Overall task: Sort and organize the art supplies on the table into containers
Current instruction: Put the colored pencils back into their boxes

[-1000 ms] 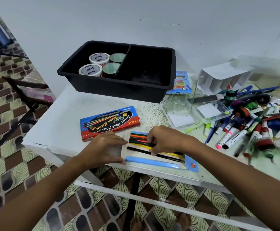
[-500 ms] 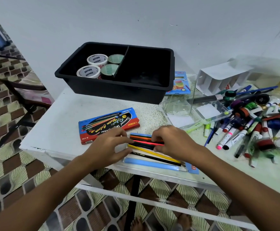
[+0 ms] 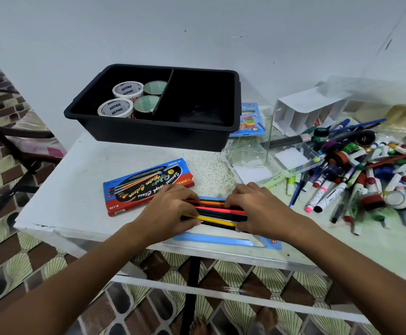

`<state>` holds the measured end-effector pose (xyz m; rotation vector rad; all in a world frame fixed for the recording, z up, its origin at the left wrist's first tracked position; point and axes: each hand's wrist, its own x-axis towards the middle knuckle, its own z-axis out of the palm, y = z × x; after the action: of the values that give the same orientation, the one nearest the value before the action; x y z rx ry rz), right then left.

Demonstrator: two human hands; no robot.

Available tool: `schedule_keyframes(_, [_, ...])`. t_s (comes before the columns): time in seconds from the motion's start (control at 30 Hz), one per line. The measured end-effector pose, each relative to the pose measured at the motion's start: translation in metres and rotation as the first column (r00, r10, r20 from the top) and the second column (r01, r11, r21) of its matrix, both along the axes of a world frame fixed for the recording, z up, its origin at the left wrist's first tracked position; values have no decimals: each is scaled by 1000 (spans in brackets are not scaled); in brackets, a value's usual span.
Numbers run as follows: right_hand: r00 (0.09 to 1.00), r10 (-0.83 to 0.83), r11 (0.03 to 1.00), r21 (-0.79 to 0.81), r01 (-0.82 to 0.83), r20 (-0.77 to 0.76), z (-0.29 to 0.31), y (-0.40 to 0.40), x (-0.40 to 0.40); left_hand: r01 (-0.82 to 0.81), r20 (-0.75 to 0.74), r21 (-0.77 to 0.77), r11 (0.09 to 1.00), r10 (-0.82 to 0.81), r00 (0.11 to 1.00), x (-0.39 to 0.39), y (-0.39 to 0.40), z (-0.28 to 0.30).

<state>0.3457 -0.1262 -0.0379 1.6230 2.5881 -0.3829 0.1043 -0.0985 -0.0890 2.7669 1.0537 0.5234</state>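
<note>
Several coloured pencils (image 3: 217,211) lie bunched over an open blue and white pencil tray (image 3: 211,241) at the table's front edge. My left hand (image 3: 170,211) grips their left ends, with the fingers over the top and the thumb below. Their right ends are held the same way by my right hand (image 3: 261,209). The tray's red and blue sleeve (image 3: 144,187) lies just left of the hands. Behind stands a black two-part bin (image 3: 153,134); its left part holds tape rolls (image 3: 124,100), and the right part looks dark and bare.
A clear plastic box (image 3: 291,160) sits right of the bin. A heap of markers, pens and paint tubes (image 3: 366,180) covers the table's right side. Behind it lie a white divided organiser (image 3: 310,110) and a blue packet (image 3: 250,122). A chair (image 3: 20,141) stands to the left.
My left hand moved from the tray's left edge onto the pencils. Both hands have drawn the spread pencils together into one bunch.
</note>
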Motion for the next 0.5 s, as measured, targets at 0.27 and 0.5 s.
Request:
schedule_keyframes(0.27, [1000,17,1000,-11,-17,-13,-2,5,5,18,23,27,999,-19,1000,2,0,0])
schedule_keyframes(0.5, [999,43,999,2,-43,2,-4,7,8,26,3,118,993,-26,1000,1,0,-3])
